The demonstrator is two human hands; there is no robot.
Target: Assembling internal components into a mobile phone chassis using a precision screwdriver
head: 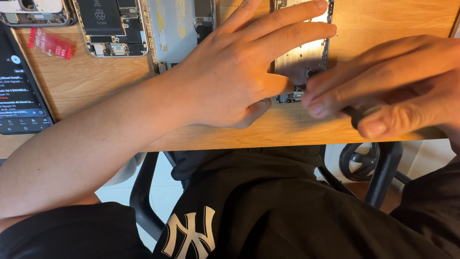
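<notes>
two hands working over an opened phone shell

the left hand [239,72] is lying flat and spread on the wooden table [96,81], fingers stretched out over the bare metal phone housing [306,57] and pressing it down, gripping nothing. the housing is lying near the table's front edge, between the two hands, with its lower end showing small dark parts. the right hand [383,86] is curling its fingers and thumb around a dark tool handle [362,115], closed on it, with the fingertips sitting just beside the housing's lower end; the tool's tip is hiding under the fingers, so it is unclear whether it is touching the housing. to the left, another opened phone with a black battery [112,26] is lying beside a grey phone back panel [179,29], which the left wrist is partly covering. a small red packet [50,45] is resting near a lit dark screen [21,91] at the table's left edge. below, a black chair frame [378,168] is showing past the person's black clothing.
</notes>
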